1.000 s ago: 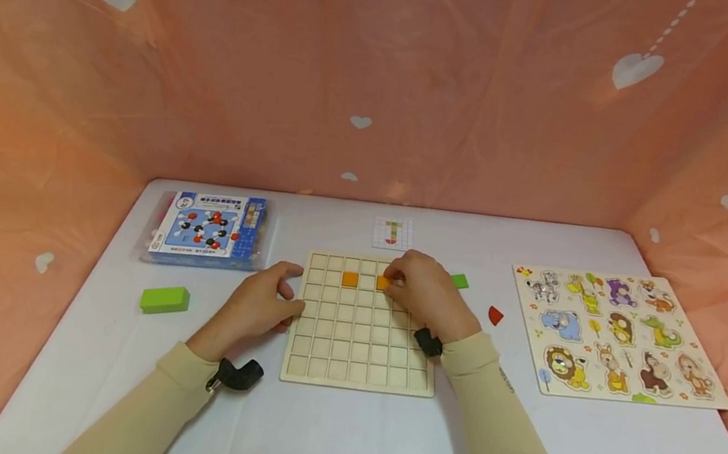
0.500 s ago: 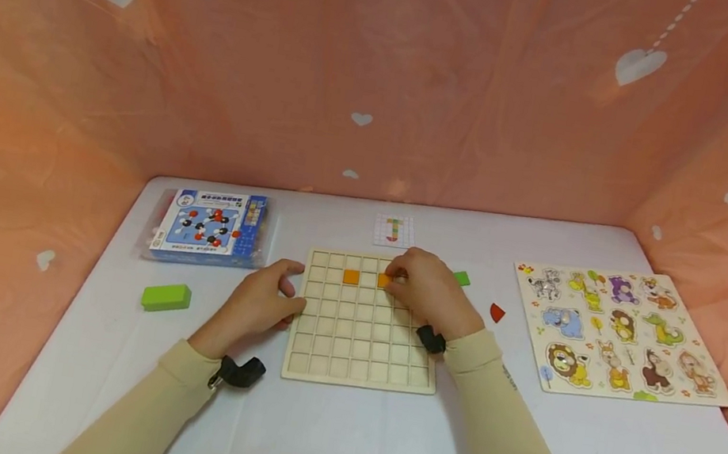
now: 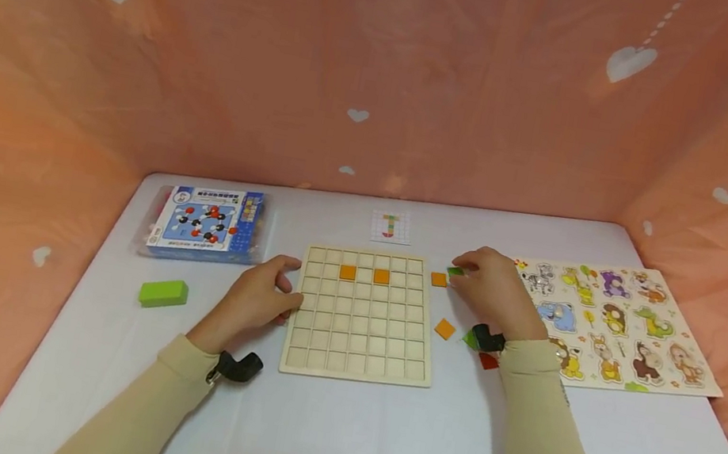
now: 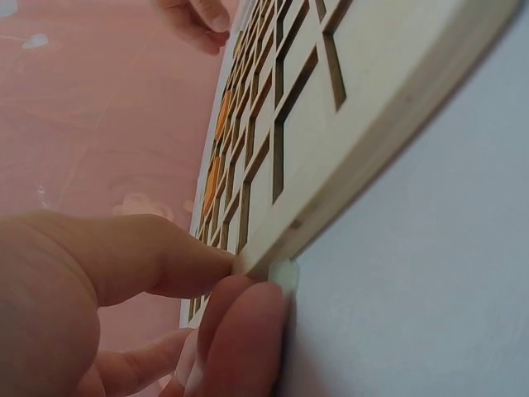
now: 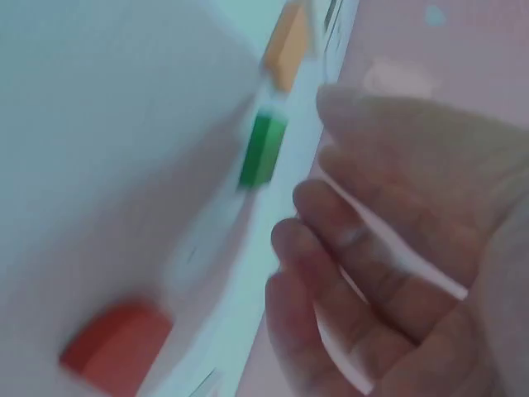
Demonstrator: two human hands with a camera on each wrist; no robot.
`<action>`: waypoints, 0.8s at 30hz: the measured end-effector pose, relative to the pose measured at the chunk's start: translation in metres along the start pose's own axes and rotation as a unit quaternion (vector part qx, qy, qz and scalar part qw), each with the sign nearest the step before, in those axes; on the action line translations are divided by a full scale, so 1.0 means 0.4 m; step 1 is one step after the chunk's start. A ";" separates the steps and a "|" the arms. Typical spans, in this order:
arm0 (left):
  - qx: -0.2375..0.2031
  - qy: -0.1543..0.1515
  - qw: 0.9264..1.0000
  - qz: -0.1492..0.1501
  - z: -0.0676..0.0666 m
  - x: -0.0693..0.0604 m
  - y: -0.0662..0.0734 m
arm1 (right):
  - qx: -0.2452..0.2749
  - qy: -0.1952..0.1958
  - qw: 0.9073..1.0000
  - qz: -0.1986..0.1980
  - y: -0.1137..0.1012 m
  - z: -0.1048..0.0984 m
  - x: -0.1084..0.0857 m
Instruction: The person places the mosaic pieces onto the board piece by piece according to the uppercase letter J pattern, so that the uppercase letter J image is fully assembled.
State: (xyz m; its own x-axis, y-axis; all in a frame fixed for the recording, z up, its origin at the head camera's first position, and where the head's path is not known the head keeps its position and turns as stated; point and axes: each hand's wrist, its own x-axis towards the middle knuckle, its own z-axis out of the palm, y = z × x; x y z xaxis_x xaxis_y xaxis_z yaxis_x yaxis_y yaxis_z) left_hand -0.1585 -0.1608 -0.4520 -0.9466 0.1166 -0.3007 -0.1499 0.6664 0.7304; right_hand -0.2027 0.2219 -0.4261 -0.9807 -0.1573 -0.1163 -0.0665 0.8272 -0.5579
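Note:
A light wooden grid board (image 3: 364, 315) lies mid-table with two orange square tiles in its second row: a left tile (image 3: 347, 272) and a right tile (image 3: 381, 276). At the board's left edge, my left hand (image 3: 255, 293) pinches the rim; in the left wrist view its thumb (image 4: 165, 252) meets the edge, with fingers curled below. My right hand (image 3: 492, 284) is over the tiles right of the board, nearest a green tile (image 3: 456, 271). In the blurred right wrist view, the loosely bent fingers (image 5: 302, 248) hold nothing, apart from the green tile (image 5: 263, 150).
More loose pieces lie right of the board: orange tiles (image 3: 444, 328) and a red piece (image 3: 488, 361). A pattern card (image 3: 391, 226) lies behind it. An animal puzzle (image 3: 614, 333) is at right. The left side has a molecule-model box (image 3: 201, 224) and a green block (image 3: 163, 294).
My right hand has let go of the right orange tile, which stays in its square, and has moved right to the green tile. The left hand keeps its place.

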 end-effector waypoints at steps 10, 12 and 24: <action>0.004 0.003 1.000 0.002 -0.004 0.003 0.000 | 0.009 -0.013 1.000 0.002 0.038 -0.009 0.023; 0.005 0.004 1.000 0.003 -0.006 0.002 0.002 | 0.001 -0.011 1.000 -0.001 0.039 -0.006 0.027; 0.000 0.001 1.000 0.001 -0.006 -0.001 0.004 | 0.014 -0.019 1.000 0.013 0.036 -0.006 0.018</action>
State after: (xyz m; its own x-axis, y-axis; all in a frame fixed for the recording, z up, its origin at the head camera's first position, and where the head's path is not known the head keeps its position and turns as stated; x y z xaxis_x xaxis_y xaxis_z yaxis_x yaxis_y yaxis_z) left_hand -0.1592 -0.1617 -0.4491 -0.9472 0.1163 -0.2989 -0.1489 0.6659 0.7310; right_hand -0.2112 0.2339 -0.4331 -0.9744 -0.1564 -0.1616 -0.0354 0.8163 -0.5765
